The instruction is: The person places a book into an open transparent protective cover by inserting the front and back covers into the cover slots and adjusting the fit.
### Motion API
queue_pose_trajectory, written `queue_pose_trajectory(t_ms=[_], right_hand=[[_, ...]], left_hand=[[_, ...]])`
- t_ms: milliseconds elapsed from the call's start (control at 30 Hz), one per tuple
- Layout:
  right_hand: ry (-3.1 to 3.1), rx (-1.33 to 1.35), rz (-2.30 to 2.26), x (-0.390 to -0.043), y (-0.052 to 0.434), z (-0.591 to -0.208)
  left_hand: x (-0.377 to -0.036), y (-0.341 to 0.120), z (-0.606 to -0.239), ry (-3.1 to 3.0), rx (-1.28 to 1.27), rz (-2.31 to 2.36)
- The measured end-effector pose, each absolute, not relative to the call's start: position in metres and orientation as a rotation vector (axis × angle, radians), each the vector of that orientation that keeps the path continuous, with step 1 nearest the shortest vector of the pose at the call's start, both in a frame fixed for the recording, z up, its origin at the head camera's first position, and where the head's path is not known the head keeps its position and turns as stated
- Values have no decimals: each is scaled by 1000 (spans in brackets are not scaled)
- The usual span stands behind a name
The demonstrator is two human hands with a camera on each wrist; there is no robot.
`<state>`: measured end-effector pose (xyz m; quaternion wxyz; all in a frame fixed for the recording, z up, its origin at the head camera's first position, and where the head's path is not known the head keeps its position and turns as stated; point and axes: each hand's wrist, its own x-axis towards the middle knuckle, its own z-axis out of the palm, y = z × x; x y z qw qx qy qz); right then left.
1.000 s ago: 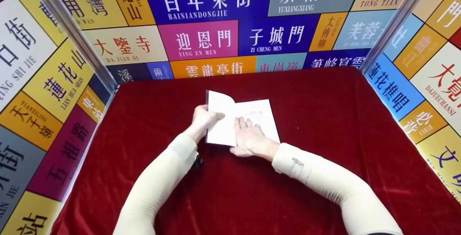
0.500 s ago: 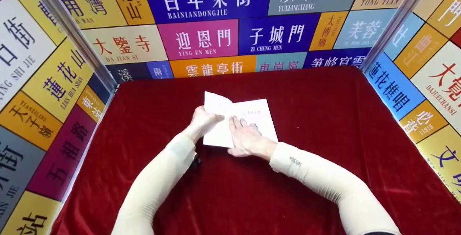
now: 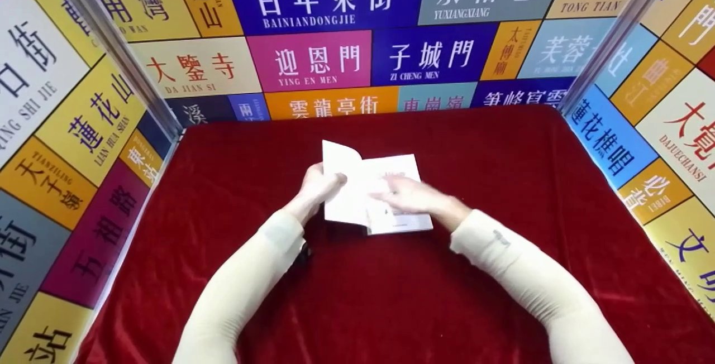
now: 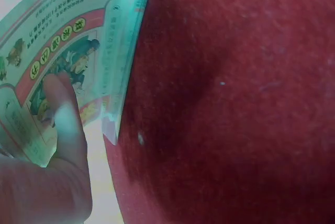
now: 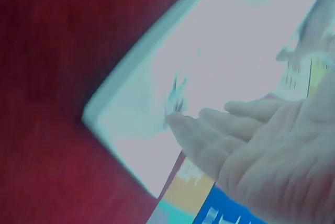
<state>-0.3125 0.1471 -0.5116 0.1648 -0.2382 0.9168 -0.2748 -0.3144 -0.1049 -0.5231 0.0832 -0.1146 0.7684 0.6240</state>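
Note:
An open book (image 3: 343,205) with white pages lies on red cloth in the head view, its left side raised. My left hand (image 3: 318,188) grips that left side, thumb on the inner page. In the left wrist view its fingers (image 4: 68,114) lie against the illustrated outer cover (image 4: 78,62). Over the right page (image 3: 410,223) is my right hand (image 3: 416,194), blurred, fingers extended towards the spine. The right wrist view shows this hand (image 5: 261,150) with loosely straight fingers beside the bright pages (image 5: 235,35); whether they touch the paper I cannot tell.
A dark red velvet cloth (image 3: 391,297) covers the table. Walls printed with colourful place-name signs (image 3: 310,60) stand at the back and both sides. Transparent upright posts (image 3: 620,34) mark the back corners.
My right hand has lifted from the inner page area and moved right, uncovering the lower right page, where small print shows. My left hand keeps its grip, the book shifting slightly.

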Motion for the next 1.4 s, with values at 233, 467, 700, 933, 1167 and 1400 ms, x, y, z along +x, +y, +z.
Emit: queue_pose_trajectory(t_ms=[233, 467, 700, 933, 1167, 1400], right_hand=[[2797, -244, -750, -330, 185, -516], [2832, -118, -761, -333, 194, -518], [2712, 47, -974, -337, 192, -515], [2332, 276, -1439, -342, 196, -518], [2214, 313, -1606, -343, 198, -520], [2162, 296, -1701, -339, 192, -515]], left_hand=[[-314, -109, -525, 2395, -314, 1794], [-313, -117, -527, 2640, -311, 1555], [-310, -112, -525, 2832, -188, 1282], [-304, -100, -523, 3029, 27, 990], [-299, -87, -522, 3160, 535, 539], [-295, -64, -528, 3122, 822, 449]])
